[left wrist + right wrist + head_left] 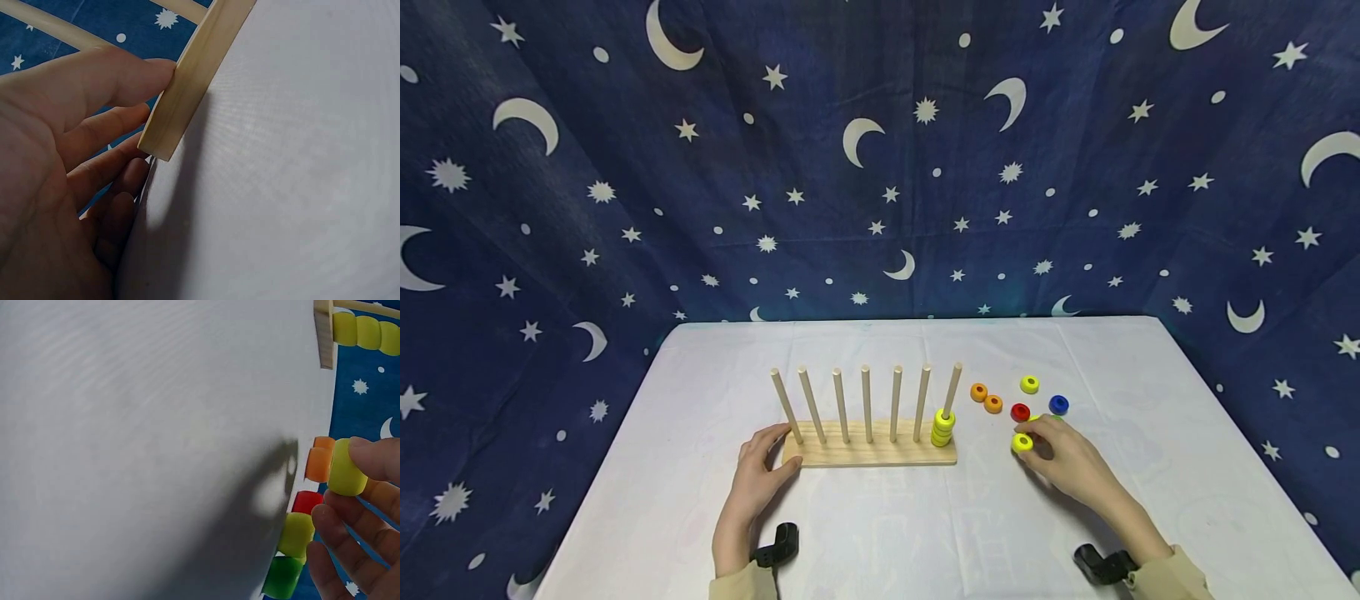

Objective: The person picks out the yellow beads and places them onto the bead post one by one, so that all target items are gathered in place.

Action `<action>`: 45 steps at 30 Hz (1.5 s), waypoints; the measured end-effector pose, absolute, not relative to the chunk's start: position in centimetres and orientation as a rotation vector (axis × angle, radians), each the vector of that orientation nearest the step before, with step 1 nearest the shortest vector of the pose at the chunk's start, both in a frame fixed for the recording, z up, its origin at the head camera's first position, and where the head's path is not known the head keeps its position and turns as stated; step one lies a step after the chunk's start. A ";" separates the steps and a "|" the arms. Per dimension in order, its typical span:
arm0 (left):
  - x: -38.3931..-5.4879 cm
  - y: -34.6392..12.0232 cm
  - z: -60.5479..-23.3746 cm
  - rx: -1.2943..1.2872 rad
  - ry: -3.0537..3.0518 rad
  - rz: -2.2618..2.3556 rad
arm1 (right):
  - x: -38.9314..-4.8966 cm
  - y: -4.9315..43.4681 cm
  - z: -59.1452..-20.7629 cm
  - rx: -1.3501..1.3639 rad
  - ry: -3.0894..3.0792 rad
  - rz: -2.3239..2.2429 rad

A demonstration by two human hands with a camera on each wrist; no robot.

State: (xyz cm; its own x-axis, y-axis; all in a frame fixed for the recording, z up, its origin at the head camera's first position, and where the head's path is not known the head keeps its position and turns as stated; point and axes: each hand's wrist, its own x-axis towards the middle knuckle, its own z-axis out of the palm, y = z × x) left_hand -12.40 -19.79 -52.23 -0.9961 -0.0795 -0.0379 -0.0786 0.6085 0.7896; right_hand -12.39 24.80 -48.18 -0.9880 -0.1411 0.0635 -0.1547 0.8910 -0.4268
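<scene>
My left hand [756,479] grips the left end of a wooden peg board [868,454], thumb on the front edge and fingers behind. In the left wrist view, that thumb [147,78] presses the corner of the base [187,94]. My right hand [1071,467] pinches a yellow bead [1022,443] between thumb and fingers, right of the board. The right wrist view shows this bead [347,467] held up above the cloth. Several upright pegs line the board; the rightmost carries a stack of yellow beads [942,428], while the others are bare.
Around the right hand lie loose beads: two orange beads [993,404], a red bead [1020,412], a blue bead [1058,405] and a yellow bead [1029,384] farther back. A green bead [283,577] is partly hidden by the hand in the head view. White cloth [880,542] covers the table.
</scene>
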 end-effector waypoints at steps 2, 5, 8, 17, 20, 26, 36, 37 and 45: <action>-12.4 -19.8 -52.3 0.141 -2.817 -1.383 | -12.4 24.8 -48.0 0.248 -3.008 0.702; -12.4 -19.8 -52.3 0.141 -2.819 -1.379 | -12.3 24.7 -47.7 0.263 -2.991 0.722; -12.4 -19.8 -52.3 0.139 -2.824 -1.373 | -12.2 24.5 -47.3 0.271 -2.969 0.747; -12.4 -19.8 -52.2 0.133 -2.821 -1.375 | -12.1 24.1 -46.8 0.266 -2.877 0.834; -12.4 -19.7 -52.1 0.135 -2.819 -1.378 | -12.1 23.9 -46.7 0.280 -2.835 0.835; -12.4 -19.7 -52.1 0.146 -2.820 -1.368 | -12.2 23.4 -46.2 0.291 -2.811 0.836; -12.5 -19.8 -52.1 0.141 -2.826 -1.366 | -12.1 22.3 -45.0 0.285 -2.776 0.878; -12.5 -19.8 -52.1 0.141 -2.827 -1.366 | -12.1 22.2 -44.9 0.290 -2.762 0.878; -12.4 -19.8 -52.1 0.146 -2.823 -1.376 | -12.3 21.6 -43.9 0.346 -2.627 0.867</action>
State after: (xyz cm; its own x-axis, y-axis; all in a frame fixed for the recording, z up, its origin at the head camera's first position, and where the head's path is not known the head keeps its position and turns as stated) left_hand -12.45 -19.81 -52.09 -0.9957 -0.0819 -0.0431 -0.0843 0.6125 0.7860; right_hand -12.27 21.57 -43.86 -0.9084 -0.1192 0.4008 -0.3344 0.7826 -0.5251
